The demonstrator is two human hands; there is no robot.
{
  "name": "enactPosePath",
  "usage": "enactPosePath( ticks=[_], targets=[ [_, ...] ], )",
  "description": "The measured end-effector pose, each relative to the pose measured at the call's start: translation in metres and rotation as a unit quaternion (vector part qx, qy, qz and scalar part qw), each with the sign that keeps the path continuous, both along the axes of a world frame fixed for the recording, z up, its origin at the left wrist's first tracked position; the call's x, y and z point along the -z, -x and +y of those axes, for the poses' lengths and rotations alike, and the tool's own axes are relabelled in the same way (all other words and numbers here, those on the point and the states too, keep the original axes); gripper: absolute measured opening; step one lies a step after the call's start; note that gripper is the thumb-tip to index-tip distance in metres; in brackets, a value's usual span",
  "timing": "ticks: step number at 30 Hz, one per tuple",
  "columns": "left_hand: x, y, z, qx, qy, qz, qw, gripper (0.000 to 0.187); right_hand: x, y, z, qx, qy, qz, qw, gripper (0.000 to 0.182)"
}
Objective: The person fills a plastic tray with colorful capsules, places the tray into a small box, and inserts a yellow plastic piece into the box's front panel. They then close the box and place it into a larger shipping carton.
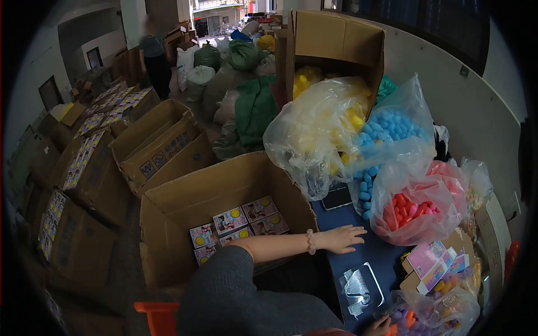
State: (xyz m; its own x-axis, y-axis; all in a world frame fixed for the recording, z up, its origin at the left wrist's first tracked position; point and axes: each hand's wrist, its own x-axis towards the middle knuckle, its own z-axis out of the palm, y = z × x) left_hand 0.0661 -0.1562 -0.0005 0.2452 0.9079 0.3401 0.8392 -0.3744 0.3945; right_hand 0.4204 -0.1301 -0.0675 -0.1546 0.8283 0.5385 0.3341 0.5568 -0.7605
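Note:
My left hand (341, 239) is held palm down over the blue table (367, 255), fingers apart, with nothing in it. A beaded bracelet (311, 241) circles that wrist. Below it lies a clear plastic tray (358, 288). At the bottom edge, my right hand (378, 326) shows only in part, beside a bag of purple and orange pieces (443, 308); its fingers look bent and what they hold cannot be made out. Under my left forearm, an open carton (179, 207) holds several small printed boxes (230, 220).
Bags of red (412, 210), blue (392, 126) and yellow pieces (353, 120) stand along the table's back and right. A dark phone-like object (337, 198) and flattened printed boxes (431, 260) lie there. Cartons (162, 148) line the left; a person (155, 59) stands behind near sacks (245, 55).

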Motion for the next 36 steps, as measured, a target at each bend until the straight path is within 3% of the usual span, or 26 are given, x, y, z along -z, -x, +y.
enactPosePath(
  ticks=[9, 15, 36],
  targets=[
    [0.045, -0.023, 0.001, -0.007, 0.152, 0.091, 0.984, 0.063, 0.002, -0.02, 0.011, 0.031, 0.013, -0.02, 0.999, 0.03],
    [0.035, -0.032, 0.007, -0.033, 0.204, 0.087, 0.974, 0.064, 0.007, -0.02, 0.015, 0.049, 0.022, -0.02, 0.998, 0.03],
    [0.047, -0.041, 0.009, -0.069, 0.176, 0.091, 0.978, 0.063, -0.005, -0.047, 0.014, 0.097, 0.003, -0.053, 0.994, 0.031]
  ],
)
